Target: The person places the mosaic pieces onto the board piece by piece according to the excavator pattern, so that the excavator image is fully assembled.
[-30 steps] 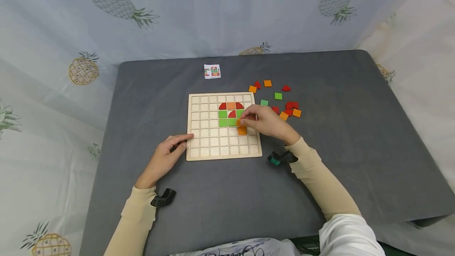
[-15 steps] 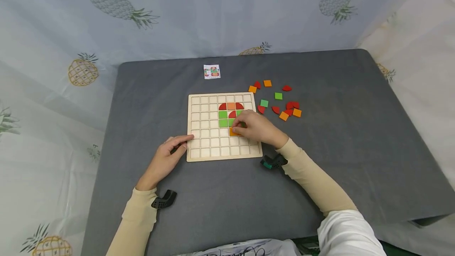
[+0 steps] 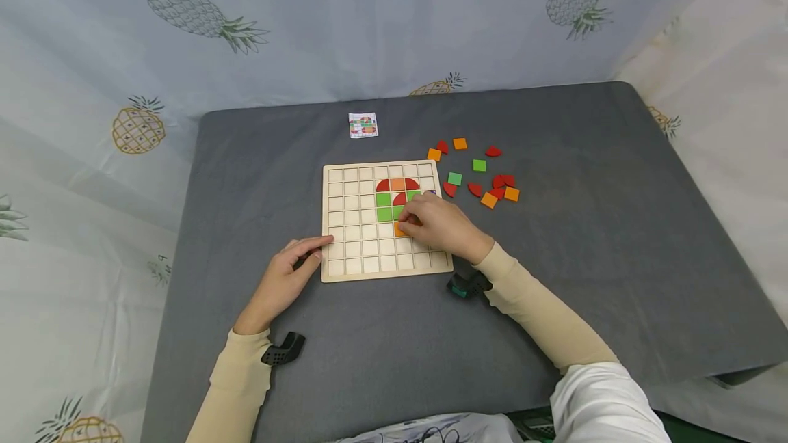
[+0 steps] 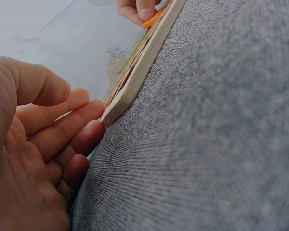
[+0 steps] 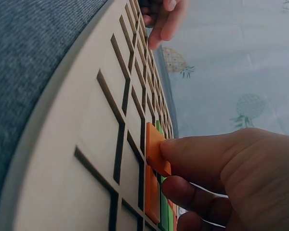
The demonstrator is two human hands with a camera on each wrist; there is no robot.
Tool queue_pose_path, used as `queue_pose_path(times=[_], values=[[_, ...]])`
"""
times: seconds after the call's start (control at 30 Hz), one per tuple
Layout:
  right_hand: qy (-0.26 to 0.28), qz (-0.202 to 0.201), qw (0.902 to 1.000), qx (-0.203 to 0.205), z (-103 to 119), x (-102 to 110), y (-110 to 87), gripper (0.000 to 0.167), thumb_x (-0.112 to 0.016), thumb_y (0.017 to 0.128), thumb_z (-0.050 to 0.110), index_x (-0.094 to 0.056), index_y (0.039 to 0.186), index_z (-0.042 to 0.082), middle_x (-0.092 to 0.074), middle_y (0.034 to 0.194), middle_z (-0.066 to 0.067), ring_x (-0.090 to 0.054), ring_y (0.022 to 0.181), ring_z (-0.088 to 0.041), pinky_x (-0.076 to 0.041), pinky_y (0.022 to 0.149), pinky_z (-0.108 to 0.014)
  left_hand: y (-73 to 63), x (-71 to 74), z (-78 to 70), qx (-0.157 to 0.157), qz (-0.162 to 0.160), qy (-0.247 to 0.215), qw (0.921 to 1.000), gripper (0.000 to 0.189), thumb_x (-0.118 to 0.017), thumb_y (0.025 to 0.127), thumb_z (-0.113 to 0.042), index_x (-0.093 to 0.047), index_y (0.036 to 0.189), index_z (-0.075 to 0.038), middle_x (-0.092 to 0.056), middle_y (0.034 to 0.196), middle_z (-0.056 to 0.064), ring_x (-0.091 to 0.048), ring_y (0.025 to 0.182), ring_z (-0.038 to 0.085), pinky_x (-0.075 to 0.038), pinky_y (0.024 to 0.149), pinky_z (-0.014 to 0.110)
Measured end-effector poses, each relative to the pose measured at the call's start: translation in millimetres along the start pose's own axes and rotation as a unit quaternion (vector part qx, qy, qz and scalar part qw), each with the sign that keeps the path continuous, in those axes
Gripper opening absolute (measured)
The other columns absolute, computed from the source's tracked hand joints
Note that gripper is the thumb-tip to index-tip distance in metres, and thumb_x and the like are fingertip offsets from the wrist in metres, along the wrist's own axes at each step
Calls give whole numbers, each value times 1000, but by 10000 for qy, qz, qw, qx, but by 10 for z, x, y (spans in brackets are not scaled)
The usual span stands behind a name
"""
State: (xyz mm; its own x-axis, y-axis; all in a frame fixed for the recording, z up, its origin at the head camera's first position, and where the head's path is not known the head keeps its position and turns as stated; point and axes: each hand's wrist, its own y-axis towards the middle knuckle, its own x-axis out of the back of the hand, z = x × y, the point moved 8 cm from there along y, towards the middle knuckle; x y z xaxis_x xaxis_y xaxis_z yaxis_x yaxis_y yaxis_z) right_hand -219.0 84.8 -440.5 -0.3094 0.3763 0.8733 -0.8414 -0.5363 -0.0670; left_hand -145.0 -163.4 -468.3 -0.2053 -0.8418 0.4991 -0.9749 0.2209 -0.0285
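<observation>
A pale wooden grid board point(image 3: 360, 266) lies flat on the table. My right hand point(image 3: 444, 225) pinches an orange square tile point(image 5: 155, 150) between thumb and fingers over the board. That tile sits slightly tilted beside a second orange tile point(image 5: 152, 195) lying in its cell. Just above it on the board are green square tiles point(image 3: 384, 207) and red rounded tiles point(image 3: 383, 186), some covered by the right hand. At the board's left edge rests my left hand point(image 3: 284, 280), index finger on the rim, fingers relaxed and gripping nothing.
Loose orange, green and red tiles point(image 3: 479, 165) lie scattered right of the board. Behind the board is a small printed card point(image 3: 363, 125) with a coloured pattern. The table point(image 3: 615, 258) has a grey cloth, with a pineapple-print curtain point(image 3: 345, 26) behind it.
My right hand moved left and slightly down across the board with the orange tile, then stayed nearly still over one cell. The left hand kept its place on the edge.
</observation>
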Motion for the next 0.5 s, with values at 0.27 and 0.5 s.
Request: queue_pose_path(times=[0.27,0.5], values=[[-81,-90,9999,50,17,-10,-14,8,-70,96,25,-75,93,19,-60,83,4,-50,81,-15,-43,64,-27,-10,-2,-5,25,12,-8,10000,33,-53,107,-24,-65,137,-25,-64,140,-2,-54,118,9,-42,95,16],[377,143,9992,-82,-90,70,-5,10,-69,96,28,-73,97,19,-60,80,3,-52,80,-15,-43,64,-29,-2,-7,15,24,14,-4,10000,33,-53,107,-24,-64,138,-27,-64,140,-3,-54,118,10,-42,95,17]])
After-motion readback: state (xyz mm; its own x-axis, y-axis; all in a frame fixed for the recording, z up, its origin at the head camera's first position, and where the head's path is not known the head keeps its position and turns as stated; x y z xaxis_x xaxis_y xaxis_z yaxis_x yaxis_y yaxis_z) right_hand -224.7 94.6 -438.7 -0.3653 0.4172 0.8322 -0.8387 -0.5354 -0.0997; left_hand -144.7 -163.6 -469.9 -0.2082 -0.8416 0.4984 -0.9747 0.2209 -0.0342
